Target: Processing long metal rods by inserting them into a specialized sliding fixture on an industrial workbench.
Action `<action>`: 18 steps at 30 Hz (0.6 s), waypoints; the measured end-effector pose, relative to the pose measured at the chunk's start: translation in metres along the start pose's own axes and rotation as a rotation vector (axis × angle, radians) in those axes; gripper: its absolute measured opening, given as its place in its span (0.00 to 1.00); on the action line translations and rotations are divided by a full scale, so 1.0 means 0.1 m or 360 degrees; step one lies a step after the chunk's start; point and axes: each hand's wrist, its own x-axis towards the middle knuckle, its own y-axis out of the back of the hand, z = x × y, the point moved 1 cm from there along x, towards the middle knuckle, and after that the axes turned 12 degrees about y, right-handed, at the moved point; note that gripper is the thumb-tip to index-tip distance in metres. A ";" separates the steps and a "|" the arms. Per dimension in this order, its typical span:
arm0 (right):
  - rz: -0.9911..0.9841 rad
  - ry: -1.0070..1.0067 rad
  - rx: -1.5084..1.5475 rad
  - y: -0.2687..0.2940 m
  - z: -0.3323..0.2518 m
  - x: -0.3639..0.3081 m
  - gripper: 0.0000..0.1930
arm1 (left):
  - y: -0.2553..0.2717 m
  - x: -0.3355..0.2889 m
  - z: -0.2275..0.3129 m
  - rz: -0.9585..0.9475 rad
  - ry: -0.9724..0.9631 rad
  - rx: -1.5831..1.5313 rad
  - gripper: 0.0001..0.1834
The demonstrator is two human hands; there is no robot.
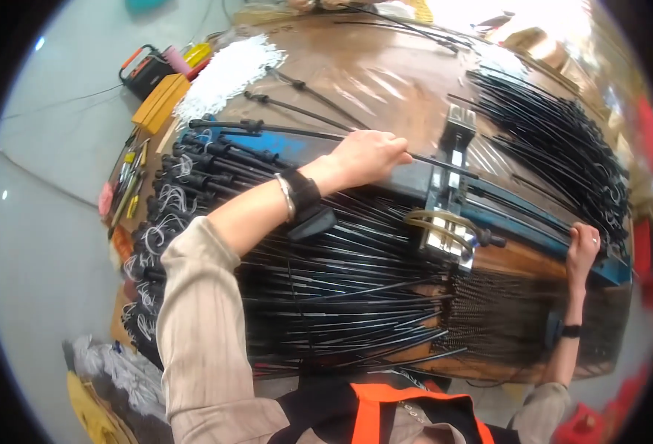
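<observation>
My left hand (367,157) is closed around a long thin black rod (297,132) above the table's middle. The rod has a thicker collar near its left end and runs rightward into a metal clamping fixture (448,192). At the right end of the blue rail (515,226), my right hand (583,248) has its fingers pinched together around a thin black length in line with the fixture. Whether it is the same rod cannot be seen through the fixture. A large bundle of black rods (326,274) with white strings at their left ends lies beneath my left forearm.
Another heap of black rods (548,133) lies at the far right. White small pieces (234,70) are piled at the far left, by a yellow box (161,103). Hand tools (128,177) line the left edge. Two loose rods (304,109) lie beyond my left hand.
</observation>
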 end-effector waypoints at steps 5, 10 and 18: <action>0.0050 -0.0151 0.0048 -0.10 -0.02 0.03 0.04 | -0.07 -0.02 -0.02 0.0035 0.0039 -0.0055 0.14; 0.0099 -0.0160 0.0050 -0.14 0.03 0.01 0.04 | -0.16 0.07 0.11 -0.0006 0.0127 -0.0141 0.14; -0.0170 -0.0289 0.0025 -0.06 0.06 -0.10 0.06 | -0.20 0.04 0.09 -0.0027 0.0120 -0.0126 0.14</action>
